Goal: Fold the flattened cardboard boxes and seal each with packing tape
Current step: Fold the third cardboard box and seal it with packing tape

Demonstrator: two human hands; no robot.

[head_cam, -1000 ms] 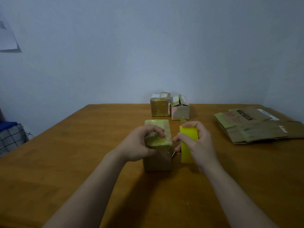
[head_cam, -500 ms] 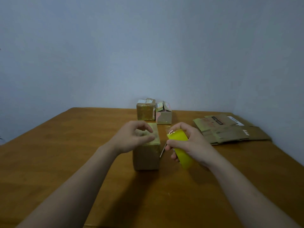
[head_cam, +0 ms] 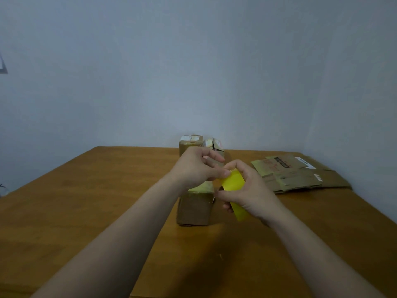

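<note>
L hand [head_cam: 194,168] lifted off box [head_cam: 193,209] to pinch tape roll [head_cam: 233,183] edge, R hand [head_cam: 253,194] grips roll

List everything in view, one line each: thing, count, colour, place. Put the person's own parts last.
Table: one, brown wood, fills the lower frame.
Near box: one, brown cardboard, standing on the table below the hands.
Far boxes: two, brown with pale labels, side by side at the table's far edge.
Flattened boxes: a stack, count unclear, brown, lying on the table's right side.
Tape roll: one, yellow, held just right of the near box.
Paper: one, pale, on the wall at the left edge.
Left grip: bare hand, pinching the tape roll's top edge.
Right grip: bare hand, curled round the tape roll.
</note>
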